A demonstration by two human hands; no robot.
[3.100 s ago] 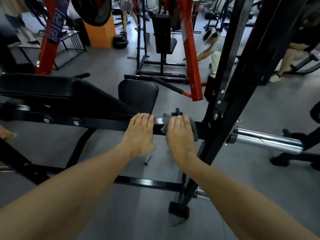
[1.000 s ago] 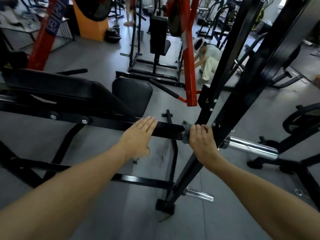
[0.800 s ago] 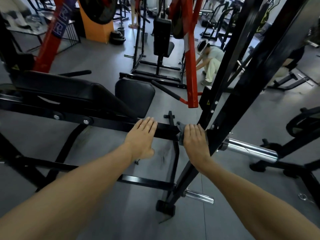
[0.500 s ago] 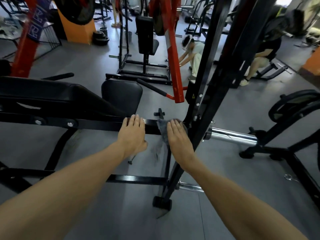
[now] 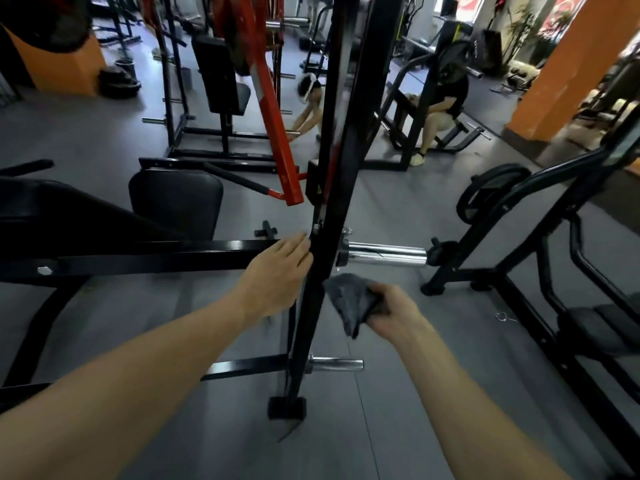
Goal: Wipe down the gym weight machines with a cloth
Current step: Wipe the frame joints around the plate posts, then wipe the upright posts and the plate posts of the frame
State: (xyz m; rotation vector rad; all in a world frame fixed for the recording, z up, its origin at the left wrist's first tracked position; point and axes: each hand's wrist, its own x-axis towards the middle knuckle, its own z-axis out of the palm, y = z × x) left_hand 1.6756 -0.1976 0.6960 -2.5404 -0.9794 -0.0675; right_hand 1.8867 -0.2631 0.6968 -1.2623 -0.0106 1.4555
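Note:
A black horizontal bar (image 5: 166,259) of the weight machine runs from the left to a black slanted upright (image 5: 337,188). My left hand (image 5: 277,275) rests flat on the bar's right end, fingers straight and touching the upright. My right hand (image 5: 393,311) grips a bunched grey cloth (image 5: 349,301) just right of the upright, held off the frame below the chrome sleeve (image 5: 384,254).
A black padded bench (image 5: 69,213) and seat pad (image 5: 175,199) lie behind the bar. A red lever arm (image 5: 273,116) hangs beyond the upright. Another black frame (image 5: 540,244) with a weight plate (image 5: 485,192) stands right. Two people crouch at machines further back. Grey floor lies below.
My right hand has lifted the cloth off the bar and swung it round to the right side of the upright. My left hand has slid right along the bar to the upright.

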